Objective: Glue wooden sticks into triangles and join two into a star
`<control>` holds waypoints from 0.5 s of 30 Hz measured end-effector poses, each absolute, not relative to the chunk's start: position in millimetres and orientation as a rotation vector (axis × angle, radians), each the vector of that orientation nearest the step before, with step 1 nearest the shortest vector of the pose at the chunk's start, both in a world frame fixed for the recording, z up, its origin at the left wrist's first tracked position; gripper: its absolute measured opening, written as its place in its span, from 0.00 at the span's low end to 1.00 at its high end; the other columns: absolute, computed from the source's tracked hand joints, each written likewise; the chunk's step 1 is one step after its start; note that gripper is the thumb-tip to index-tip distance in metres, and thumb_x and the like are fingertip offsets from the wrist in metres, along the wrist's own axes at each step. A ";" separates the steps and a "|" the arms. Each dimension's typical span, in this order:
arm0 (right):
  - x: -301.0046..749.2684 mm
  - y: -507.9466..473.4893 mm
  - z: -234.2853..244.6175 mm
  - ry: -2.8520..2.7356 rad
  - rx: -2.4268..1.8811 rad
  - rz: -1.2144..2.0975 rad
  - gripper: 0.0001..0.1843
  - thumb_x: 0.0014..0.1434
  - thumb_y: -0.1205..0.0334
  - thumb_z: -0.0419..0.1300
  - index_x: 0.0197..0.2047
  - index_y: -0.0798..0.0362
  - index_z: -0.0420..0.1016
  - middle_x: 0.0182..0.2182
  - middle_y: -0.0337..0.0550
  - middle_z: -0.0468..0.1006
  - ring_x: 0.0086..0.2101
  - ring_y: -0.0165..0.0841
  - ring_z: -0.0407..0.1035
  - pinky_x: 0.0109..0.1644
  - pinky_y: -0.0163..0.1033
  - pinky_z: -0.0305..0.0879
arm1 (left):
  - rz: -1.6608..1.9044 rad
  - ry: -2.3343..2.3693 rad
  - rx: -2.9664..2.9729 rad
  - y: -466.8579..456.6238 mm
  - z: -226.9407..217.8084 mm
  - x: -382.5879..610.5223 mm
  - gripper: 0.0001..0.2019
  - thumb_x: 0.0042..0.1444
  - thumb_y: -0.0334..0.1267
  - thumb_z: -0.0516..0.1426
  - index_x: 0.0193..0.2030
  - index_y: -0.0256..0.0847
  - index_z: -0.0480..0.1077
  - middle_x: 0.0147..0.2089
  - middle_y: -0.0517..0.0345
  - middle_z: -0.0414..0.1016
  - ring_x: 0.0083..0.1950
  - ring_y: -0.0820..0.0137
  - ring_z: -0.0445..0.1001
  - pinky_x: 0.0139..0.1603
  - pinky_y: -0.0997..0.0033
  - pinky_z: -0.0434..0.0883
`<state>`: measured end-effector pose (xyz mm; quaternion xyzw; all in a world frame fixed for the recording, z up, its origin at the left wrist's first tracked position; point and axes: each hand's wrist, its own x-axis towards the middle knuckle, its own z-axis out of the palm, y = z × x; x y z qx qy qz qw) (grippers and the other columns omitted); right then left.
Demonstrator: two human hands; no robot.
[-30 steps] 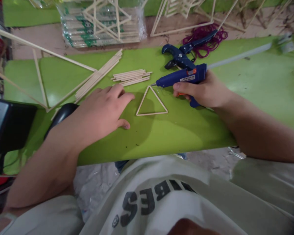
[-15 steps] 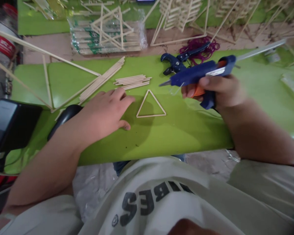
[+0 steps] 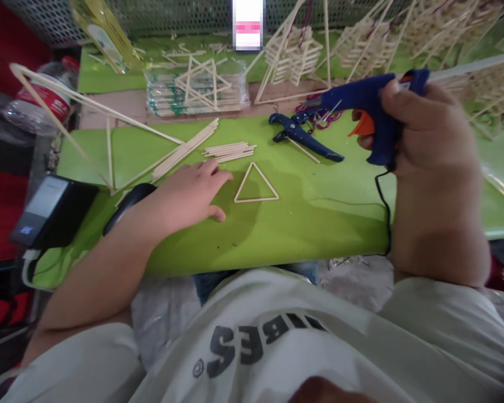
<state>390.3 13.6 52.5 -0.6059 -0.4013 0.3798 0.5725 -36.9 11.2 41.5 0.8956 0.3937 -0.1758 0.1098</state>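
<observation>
Raised over the table's right side, my right hand (image 3: 420, 112) is wrapped round a blue glue gun (image 3: 361, 92) with an orange trigger. Its nozzle points left and a pale glue stick extends from its back. My left hand (image 3: 193, 190) rests on the green table, fingers apart, holding nothing. Just right of its fingertips lies a small triangle of thin wooden sticks (image 3: 256, 199). Beyond the hand are a pile of short sticks (image 3: 230, 151) and a bundle of longer sticks (image 3: 185, 150). Blue cutters (image 3: 304, 140) lie below the nozzle.
A large stick frame (image 3: 109, 148) stands at left, near a black power bank (image 3: 54, 210) and a computer mouse (image 3: 130, 204). Behind lies a plastic pack of sticks (image 3: 159, 95) with a stick star on it. Several stick lanterns (image 3: 294, 56) and a lit phone (image 3: 247, 25) stand at the back.
My right hand has moved the glue gun up and to the right, away from the triangle. The view has tilted up, bringing the phone into sight. My left hand stays in place on the table.
</observation>
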 end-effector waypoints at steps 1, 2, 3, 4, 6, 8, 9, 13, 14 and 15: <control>391.4 11.5 54.8 -0.961 -1.382 0.889 0.17 0.60 0.52 0.87 0.45 0.53 0.94 0.37 0.44 0.91 0.27 0.30 0.77 0.29 0.41 0.67 | -0.509 1.150 2.641 10.8 42.0 -36.8 0.44 0.70 0.54 0.76 0.86 0.45 0.68 0.80 0.39 0.73 0.70 0.42 0.81 0.65 0.54 0.76; 393.8 9.4 57.1 -0.999 -1.369 0.898 0.18 0.62 0.49 0.87 0.46 0.53 0.94 0.42 0.46 0.93 0.32 0.31 0.81 0.32 0.42 0.68 | -0.507 1.146 2.644 10.3 43.3 -36.3 0.44 0.70 0.54 0.75 0.86 0.45 0.68 0.80 0.38 0.73 0.70 0.42 0.81 0.65 0.54 0.77; 397.7 7.2 59.0 -1.034 -1.395 0.905 0.18 0.66 0.49 0.85 0.47 0.54 0.95 0.47 0.47 0.94 0.37 0.32 0.84 0.35 0.43 0.68 | -0.510 1.144 2.642 9.7 45.4 -35.5 0.43 0.70 0.54 0.75 0.86 0.44 0.68 0.79 0.37 0.73 0.70 0.42 0.81 0.65 0.54 0.77; 403.2 4.7 60.2 -1.046 -1.457 0.899 0.16 0.70 0.51 0.82 0.48 0.56 0.94 0.49 0.49 0.94 0.41 0.32 0.85 0.37 0.45 0.67 | -0.518 1.147 2.637 9.0 47.9 -34.3 0.43 0.70 0.53 0.75 0.85 0.44 0.68 0.79 0.37 0.74 0.71 0.42 0.81 0.66 0.54 0.77; 418.7 -2.2 60.3 -1.002 -1.640 0.849 0.12 0.76 0.59 0.75 0.46 0.62 0.93 0.49 0.53 0.94 0.42 0.31 0.84 0.40 0.51 0.65 | -0.545 1.153 2.629 7.6 53.5 -31.7 0.43 0.70 0.51 0.76 0.85 0.42 0.69 0.78 0.36 0.74 0.72 0.41 0.81 0.67 0.53 0.77; 436.7 -13.7 56.7 -0.915 -1.770 0.760 0.11 0.77 0.65 0.72 0.44 0.66 0.91 0.46 0.57 0.93 0.36 0.25 0.80 0.41 0.53 0.66 | -0.559 1.164 2.628 6.8 57.2 -29.7 0.43 0.69 0.50 0.76 0.85 0.42 0.70 0.78 0.36 0.74 0.72 0.41 0.81 0.67 0.53 0.78; 445.0 -21.5 53.9 -0.887 -1.819 0.728 0.12 0.77 0.65 0.72 0.44 0.67 0.91 0.45 0.59 0.93 0.34 0.22 0.78 0.41 0.53 0.66 | -0.556 1.168 2.630 6.7 57.9 -29.2 0.43 0.69 0.50 0.77 0.84 0.42 0.70 0.78 0.36 0.74 0.72 0.41 0.81 0.66 0.53 0.78; 465.0 -57.8 41.4 -0.983 -2.131 0.605 0.17 0.81 0.60 0.69 0.51 0.69 0.91 0.38 0.59 0.89 0.26 0.18 0.65 0.36 0.48 0.63 | -0.515 1.186 2.628 7.7 55.0 -29.2 0.42 0.69 0.51 0.77 0.84 0.44 0.71 0.78 0.38 0.75 0.71 0.42 0.82 0.66 0.53 0.78; 466.6 -65.2 39.3 -1.031 -2.202 0.565 0.18 0.81 0.59 0.70 0.51 0.70 0.91 0.34 0.56 0.87 0.25 0.19 0.63 0.35 0.48 0.61 | -0.512 1.191 2.619 8.1 54.2 -29.2 0.42 0.68 0.50 0.77 0.84 0.44 0.71 0.78 0.38 0.75 0.71 0.41 0.82 0.66 0.52 0.78; 467.4 -70.8 38.0 -1.080 -2.259 0.517 0.18 0.80 0.59 0.71 0.50 0.70 0.92 0.30 0.52 0.84 0.24 0.20 0.61 0.33 0.48 0.60 | -0.510 1.194 2.610 8.5 53.8 -29.1 0.42 0.68 0.50 0.77 0.84 0.44 0.71 0.79 0.38 0.75 0.72 0.41 0.82 0.67 0.52 0.78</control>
